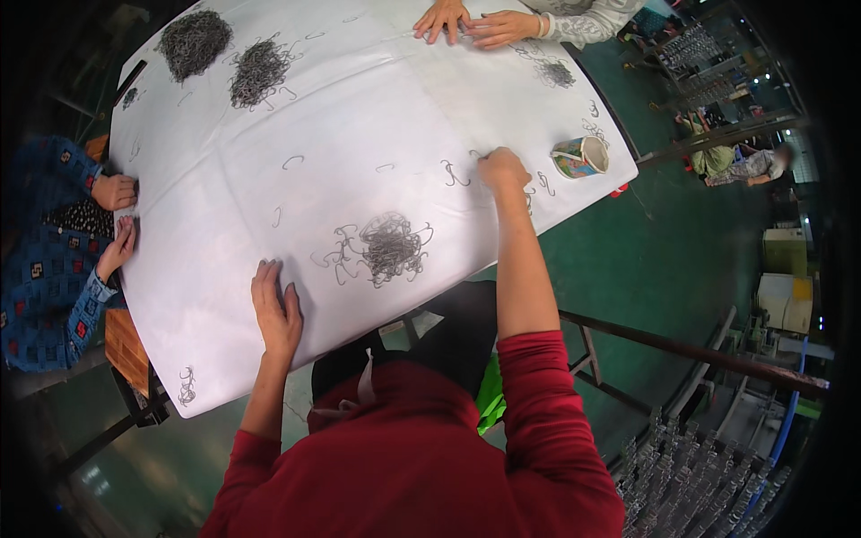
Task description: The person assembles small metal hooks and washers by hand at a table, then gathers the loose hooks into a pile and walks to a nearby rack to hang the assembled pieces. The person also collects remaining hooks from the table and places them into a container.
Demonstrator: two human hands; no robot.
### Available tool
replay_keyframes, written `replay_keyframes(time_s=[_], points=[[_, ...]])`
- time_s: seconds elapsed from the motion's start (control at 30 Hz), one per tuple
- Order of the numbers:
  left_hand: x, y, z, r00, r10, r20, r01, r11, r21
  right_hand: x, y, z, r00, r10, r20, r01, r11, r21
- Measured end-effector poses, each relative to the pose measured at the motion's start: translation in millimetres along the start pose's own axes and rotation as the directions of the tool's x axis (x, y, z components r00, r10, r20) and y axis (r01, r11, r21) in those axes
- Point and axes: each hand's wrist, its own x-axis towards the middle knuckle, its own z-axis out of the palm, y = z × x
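My left hand (276, 309) lies palm down on the white-covered table (197, 269), its fingers stretched out and nothing in them. Farther right, my right hand (504, 169) is closed, fingertips down at the tabletop; what they hold, if anything, is hidden. A thin bent metal hook (474, 154) shows at its fingertips. Two or so S-shaped hooks (455, 174) lie just left of that hand, and a few more hooks (544, 184) are to its right. Between my hands, nearer me, sits a loose tangled pile of grey wire hooks (391, 251).
A colourful paper cup (579, 158) lies tipped near the right edge. Two dense hook piles (194, 43) stand far left, with a small pile (558, 73) far right. One person's hands (475, 27) rest across the table, another's (117, 193) at the left edge.
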Motion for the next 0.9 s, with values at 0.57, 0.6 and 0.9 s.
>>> replay_keyframes(time_s=[0.57, 0.6, 0.9], points=[[0.7, 2.2, -4.7, 0.999, -0.040, -0.027, 0.040, 0.999, -0.011, -42.7, -1.8, 35.9, 0.647, -0.351, -0.677, 0.604, 0.778, 0.172], [1.2, 2.3, -4.7, 0.998, -0.047, -0.031, 0.047, 0.999, -0.011, -42.8, 4.7, 36.5, 0.624, -0.407, -0.667, 0.639, 0.757, 0.137], [1.6, -0.9, -4.6, 0.999, -0.037, -0.032, 0.036, 0.999, -0.018, -73.7, -33.5, 60.8, 0.471, -0.790, -0.393, 0.881, 0.443, 0.166]])
